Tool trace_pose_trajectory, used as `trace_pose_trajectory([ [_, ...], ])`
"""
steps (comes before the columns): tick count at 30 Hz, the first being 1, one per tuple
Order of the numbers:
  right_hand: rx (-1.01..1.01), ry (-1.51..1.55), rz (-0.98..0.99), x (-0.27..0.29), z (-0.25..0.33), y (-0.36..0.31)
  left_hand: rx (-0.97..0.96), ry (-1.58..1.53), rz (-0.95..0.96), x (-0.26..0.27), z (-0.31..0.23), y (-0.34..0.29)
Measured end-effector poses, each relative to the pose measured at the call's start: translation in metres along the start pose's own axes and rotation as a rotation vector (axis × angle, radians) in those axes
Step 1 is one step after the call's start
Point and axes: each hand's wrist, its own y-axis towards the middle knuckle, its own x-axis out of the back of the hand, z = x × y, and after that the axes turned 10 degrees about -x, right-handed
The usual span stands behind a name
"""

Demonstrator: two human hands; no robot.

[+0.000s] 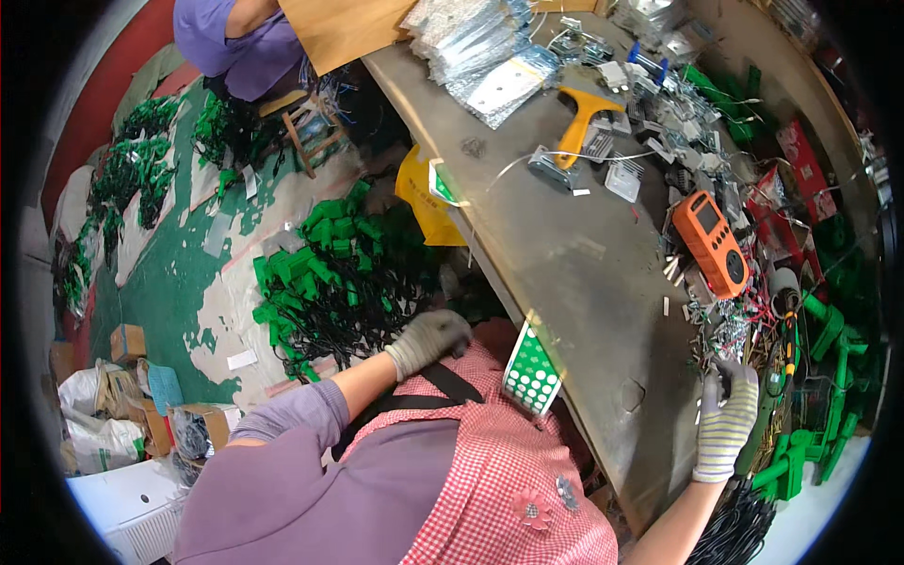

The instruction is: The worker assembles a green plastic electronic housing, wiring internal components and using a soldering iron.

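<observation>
My left hand (428, 341), in a pale knitted glove with grey fingertips, is over my lap beside a heap of green plastic housings (325, 250) with black cables. Its fingers are blurred, so I cannot make out whether they hold anything. At the table's right side my right hand (727, 424), in a striped glove, reaches into a pile of small metal parts (727, 330). Its thumb and fingers look apart, with the tips partly lost among the parts. Between my hands, a green card with white dots (532, 377) stands at the table's edge.
On the grey table (574, 292) lie an orange handheld meter (711, 245), a yellow-handled tool (574, 127), stacked clear plastic packs (499, 80) and loose metal pieces. A yellow bag (424, 198) hangs by the edge. Another person in purple (226, 42) sits at the far left.
</observation>
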Motion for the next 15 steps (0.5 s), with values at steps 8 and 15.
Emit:
trace_pose_trajectory([
  [8, 0.15, 0.085, 0.098, 0.011, 0.063, 0.0, 0.141, 0.594, -0.223, 0.079, 0.109, 0.011],
  [15, 0.761, 0.213, 0.276, -0.035, 0.244, 0.071, 0.275, 0.602, -0.026, 0.082, 0.131, 0.038],
])
